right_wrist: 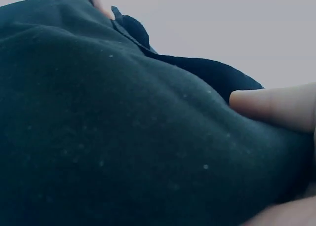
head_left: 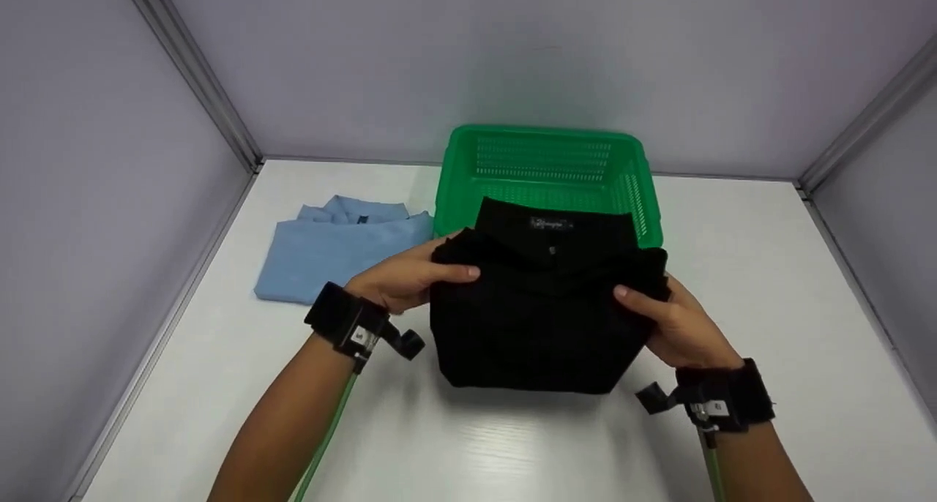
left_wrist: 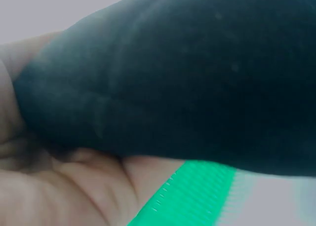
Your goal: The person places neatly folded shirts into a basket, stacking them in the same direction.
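As the left hand (head_left: 399,276) and right hand (head_left: 684,328) clamp fingers on the black garment (head_left: 542,334), the step seems a carry; next likely calls for lowering it into the basket (head_left: 454,195).

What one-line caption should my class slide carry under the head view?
Two hands grip a folded black garment that partly hides a green basket; a folded blue shirt lies at left.
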A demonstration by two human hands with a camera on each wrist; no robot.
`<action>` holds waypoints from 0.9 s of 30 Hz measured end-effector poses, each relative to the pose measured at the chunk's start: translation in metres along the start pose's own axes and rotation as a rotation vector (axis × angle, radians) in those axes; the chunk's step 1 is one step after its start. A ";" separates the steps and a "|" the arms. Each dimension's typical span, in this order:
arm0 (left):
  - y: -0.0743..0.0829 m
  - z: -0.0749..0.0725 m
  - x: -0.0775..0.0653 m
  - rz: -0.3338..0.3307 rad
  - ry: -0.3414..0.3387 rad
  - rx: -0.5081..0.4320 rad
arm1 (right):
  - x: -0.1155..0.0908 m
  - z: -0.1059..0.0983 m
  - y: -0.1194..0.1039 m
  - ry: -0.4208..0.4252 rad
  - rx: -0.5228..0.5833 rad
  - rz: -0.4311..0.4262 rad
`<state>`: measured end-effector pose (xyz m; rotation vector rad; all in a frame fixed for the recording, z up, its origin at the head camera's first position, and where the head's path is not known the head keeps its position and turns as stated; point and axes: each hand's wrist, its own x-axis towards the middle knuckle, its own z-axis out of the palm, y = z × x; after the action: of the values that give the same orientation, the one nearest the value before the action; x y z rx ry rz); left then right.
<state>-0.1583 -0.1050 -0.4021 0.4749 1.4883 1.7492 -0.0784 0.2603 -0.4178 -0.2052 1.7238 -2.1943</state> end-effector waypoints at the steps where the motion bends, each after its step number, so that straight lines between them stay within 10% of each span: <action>1: 0.005 0.000 0.001 0.005 -0.003 0.012 | 0.001 -0.001 -0.004 -0.004 -0.004 -0.014; 14: 0.082 0.000 0.024 0.120 -0.052 0.141 | 0.024 -0.010 -0.065 -0.053 -0.055 -0.247; 27: 0.092 -0.005 0.045 0.243 -0.007 0.241 | 0.053 -0.028 -0.073 -0.020 -0.051 -0.360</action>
<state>-0.2189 -0.0758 -0.3243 0.8142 1.7036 1.7543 -0.1494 0.2824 -0.3600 -0.5893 1.8514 -2.3810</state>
